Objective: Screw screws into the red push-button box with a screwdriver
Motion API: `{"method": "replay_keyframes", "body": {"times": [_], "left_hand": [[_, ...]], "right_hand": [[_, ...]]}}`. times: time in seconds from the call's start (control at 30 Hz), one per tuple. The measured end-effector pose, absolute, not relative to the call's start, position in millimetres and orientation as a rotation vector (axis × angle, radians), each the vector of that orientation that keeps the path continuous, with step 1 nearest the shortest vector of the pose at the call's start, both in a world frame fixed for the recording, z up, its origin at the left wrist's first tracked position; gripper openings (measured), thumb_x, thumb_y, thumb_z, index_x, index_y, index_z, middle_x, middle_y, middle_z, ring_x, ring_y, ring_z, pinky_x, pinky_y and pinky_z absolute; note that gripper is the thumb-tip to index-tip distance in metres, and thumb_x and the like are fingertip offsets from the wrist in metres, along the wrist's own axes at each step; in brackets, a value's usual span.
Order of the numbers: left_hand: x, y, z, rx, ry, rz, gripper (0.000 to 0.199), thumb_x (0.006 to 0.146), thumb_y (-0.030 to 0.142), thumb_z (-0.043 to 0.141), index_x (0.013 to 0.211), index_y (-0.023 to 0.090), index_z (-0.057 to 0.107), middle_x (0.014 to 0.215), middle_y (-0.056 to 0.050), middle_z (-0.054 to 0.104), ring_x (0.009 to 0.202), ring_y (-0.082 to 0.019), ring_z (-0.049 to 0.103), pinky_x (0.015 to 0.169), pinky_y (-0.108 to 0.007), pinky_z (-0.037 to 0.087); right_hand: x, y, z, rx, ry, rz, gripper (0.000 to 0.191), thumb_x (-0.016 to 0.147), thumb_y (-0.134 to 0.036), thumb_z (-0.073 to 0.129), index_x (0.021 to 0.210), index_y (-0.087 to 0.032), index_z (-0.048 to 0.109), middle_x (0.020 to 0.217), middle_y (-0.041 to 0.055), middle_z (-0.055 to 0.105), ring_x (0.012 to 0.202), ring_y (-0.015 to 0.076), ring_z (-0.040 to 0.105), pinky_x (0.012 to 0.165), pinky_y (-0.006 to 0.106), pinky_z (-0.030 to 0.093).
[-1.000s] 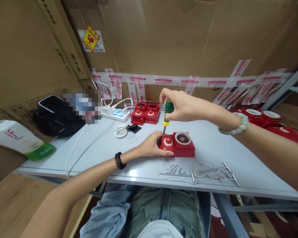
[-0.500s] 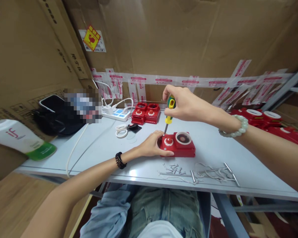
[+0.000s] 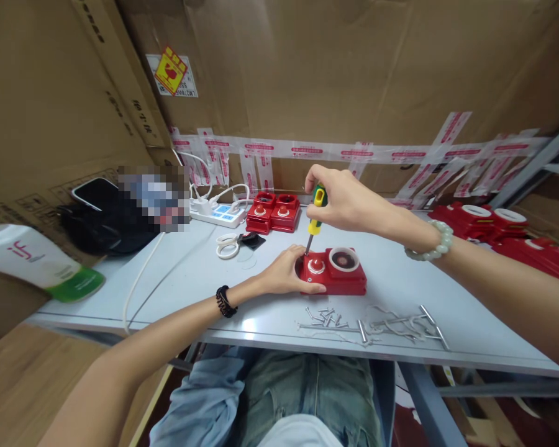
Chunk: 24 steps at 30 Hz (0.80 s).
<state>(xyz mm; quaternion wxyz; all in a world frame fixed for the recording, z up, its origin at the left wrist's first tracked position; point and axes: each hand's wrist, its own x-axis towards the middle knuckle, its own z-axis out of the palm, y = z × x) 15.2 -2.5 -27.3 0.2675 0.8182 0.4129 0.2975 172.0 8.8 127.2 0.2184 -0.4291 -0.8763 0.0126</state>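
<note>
A red box-shaped device [image 3: 345, 282] with a red knob and a white-ringed round window lies flat on the table. My left hand [image 3: 286, 271] is wrapped around its left end, thumb along the near side. In my right hand [image 3: 335, 197] is a screwdriver [image 3: 317, 205] with a yellow and green handle, held nearly upright. Its tip meets the device's far left corner, close to my left fingertips; whether a screw sits under it I cannot tell. Near the table's front edge lie several loose screws [image 3: 326, 318], beside metal T-shaped rods [image 3: 363, 332] tangled with pale string.
Behind stand two similar red devices [image 3: 274, 214] and a white power strip [image 3: 221, 214] with plugs. White-handled scissors [image 3: 228, 246] lie left of centre. More red devices [image 3: 484, 220] are at the right. A white and green tube [image 3: 41, 264] is at far left, cardboard [image 3: 354, 81] behind.
My right hand and wrist have shifted slightly, turning the screwdriver a little, with its tip at the same corner. My left hand and the red device have stayed in place.
</note>
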Motion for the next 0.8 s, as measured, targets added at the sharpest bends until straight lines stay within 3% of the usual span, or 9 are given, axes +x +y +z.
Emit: {"method": "replay_keyframes", "body": {"times": [0.43,0.63,0.8], "left_hand": [[14.2,-0.8,-30.2,2.245,1.118,0.802,0.061,0.058,0.065,0.080,0.084,0.018,0.051,0.088,-0.004,0.055,0.080,-0.022,0.053,0.073,-0.036,0.043],[15.3,-2.7,-27.0,2.168,1.076,0.806,0.060,0.059,0.058,0.083,0.095,0.018,0.057,0.094,-0.006,0.061,0.087,-0.026,0.058,0.078,-0.039,0.046],[15.6,-3.0,-26.0,2.128,1.071,0.804,0.064,0.058,0.058,0.084,0.100,0.017,0.059,0.098,-0.008,0.063,0.091,-0.028,0.060,0.080,-0.040,0.047]], "right_hand": [[177.2,17.3,121.2,-1.315,-2.367,-0.044,0.015,0.078,-0.023,0.055,0.092,-0.018,0.052,0.076,0.0037,0.059,0.066,0.0167,0.049,0.060,0.031,0.037],[157.8,-4.0,124.4,-1.337,-2.438,-0.436,0.033,0.088,-0.036,0.055,0.110,-0.012,0.053,0.081,0.0125,0.064,0.073,0.0250,0.059,0.060,0.033,0.035],[142.2,-10.1,129.3,-1.404,-2.480,-0.541,0.034,0.092,-0.045,0.051,0.087,-0.013,0.060,0.080,0.0168,0.065,0.081,0.0293,0.063,0.060,0.033,0.035]]}}
